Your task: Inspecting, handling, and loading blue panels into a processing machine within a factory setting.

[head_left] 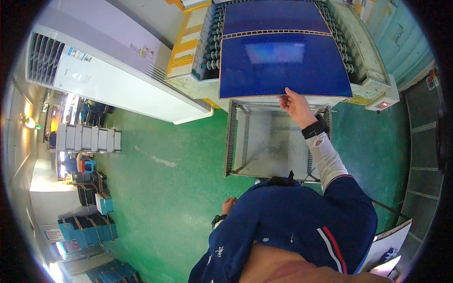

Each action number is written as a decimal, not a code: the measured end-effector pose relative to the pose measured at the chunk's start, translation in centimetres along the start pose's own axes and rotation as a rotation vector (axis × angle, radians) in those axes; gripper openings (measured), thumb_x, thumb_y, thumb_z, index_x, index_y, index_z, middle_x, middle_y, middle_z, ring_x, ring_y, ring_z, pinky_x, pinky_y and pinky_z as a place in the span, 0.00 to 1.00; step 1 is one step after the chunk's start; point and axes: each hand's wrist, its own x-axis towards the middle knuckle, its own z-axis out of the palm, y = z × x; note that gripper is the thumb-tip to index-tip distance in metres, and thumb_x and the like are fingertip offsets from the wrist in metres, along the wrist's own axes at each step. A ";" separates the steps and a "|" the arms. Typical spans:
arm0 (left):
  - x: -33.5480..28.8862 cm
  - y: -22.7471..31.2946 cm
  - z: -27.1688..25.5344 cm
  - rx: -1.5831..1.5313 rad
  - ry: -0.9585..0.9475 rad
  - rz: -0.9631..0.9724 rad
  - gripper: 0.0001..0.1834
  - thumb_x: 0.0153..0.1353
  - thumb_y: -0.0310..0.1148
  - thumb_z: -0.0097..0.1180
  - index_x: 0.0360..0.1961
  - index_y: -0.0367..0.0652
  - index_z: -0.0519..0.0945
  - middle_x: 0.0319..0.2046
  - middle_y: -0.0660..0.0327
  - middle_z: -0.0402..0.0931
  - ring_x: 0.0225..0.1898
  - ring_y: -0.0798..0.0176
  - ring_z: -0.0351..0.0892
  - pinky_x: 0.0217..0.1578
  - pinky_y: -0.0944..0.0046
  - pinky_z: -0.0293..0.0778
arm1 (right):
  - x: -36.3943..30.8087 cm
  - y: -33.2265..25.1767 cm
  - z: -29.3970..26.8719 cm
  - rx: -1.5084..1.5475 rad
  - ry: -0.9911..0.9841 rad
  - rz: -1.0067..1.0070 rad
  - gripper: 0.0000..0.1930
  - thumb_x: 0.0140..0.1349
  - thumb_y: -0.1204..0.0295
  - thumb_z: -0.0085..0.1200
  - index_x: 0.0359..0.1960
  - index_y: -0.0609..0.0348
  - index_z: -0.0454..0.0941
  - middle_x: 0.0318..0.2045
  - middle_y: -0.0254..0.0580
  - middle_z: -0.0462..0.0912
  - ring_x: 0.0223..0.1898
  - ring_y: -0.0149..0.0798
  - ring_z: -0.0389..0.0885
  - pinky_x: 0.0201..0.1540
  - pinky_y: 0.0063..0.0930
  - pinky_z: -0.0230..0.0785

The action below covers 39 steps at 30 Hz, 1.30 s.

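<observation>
A glossy dark blue panel (283,70) lies on the roller conveyor, its near edge jutting past the conveyor's end. My right hand (296,107) pinches that near edge, thumb on top and fingers curled beneath. A second blue panel (273,16) lies farther back on the rollers, with a narrow gap between the two. Low at my left side hangs my left hand (229,205), partly covered by my dark blue shirt; its fingers are too hidden to read, and it touches nothing I can make out. Below the panel's near edge stands a metal rack (231,141) with slotted sides.
Green rollers (214,54) line the conveyor (373,52). A tall white air conditioner (108,78) stands left of it. On the right is a control box (384,101) with a lit red display. Stacked teal racks (87,231) stand far left on the green floor (160,188).
</observation>
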 end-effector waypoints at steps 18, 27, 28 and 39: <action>1.5 -3.1 -0.9 0.176 -0.097 0.374 0.18 0.54 0.33 0.56 0.41 0.29 0.74 0.35 0.55 0.78 0.37 0.62 0.78 0.37 0.66 0.72 | 1.8 -0.8 -0.2 -0.016 -0.020 -0.011 0.09 0.60 0.65 0.53 0.32 0.56 0.70 0.30 0.43 0.78 0.28 0.33 0.75 0.34 0.29 0.69; 1.6 -2.8 -0.9 0.250 -0.114 0.254 0.17 0.55 0.35 0.54 0.39 0.30 0.75 0.32 0.56 0.79 0.35 0.65 0.78 0.36 0.69 0.72 | 3.0 -0.9 -0.6 0.001 0.003 -0.020 0.09 0.59 0.65 0.52 0.32 0.56 0.71 0.30 0.44 0.80 0.27 0.34 0.75 0.33 0.30 0.68; 1.2 -2.3 -0.9 0.296 -0.104 0.260 0.17 0.55 0.36 0.54 0.39 0.30 0.75 0.33 0.56 0.79 0.35 0.65 0.78 0.36 0.69 0.72 | 2.9 -1.0 -0.4 -0.009 0.010 -0.022 0.09 0.59 0.65 0.52 0.31 0.56 0.71 0.30 0.44 0.80 0.27 0.35 0.75 0.33 0.30 0.68; 0.8 -2.4 -0.5 0.262 -0.161 0.344 0.20 0.56 0.32 0.54 0.45 0.26 0.70 0.37 0.48 0.77 0.38 0.56 0.79 0.40 0.62 0.74 | 4.0 -1.1 -0.1 -0.024 0.024 0.017 0.10 0.59 0.63 0.53 0.32 0.55 0.71 0.30 0.42 0.79 0.26 0.34 0.75 0.33 0.29 0.69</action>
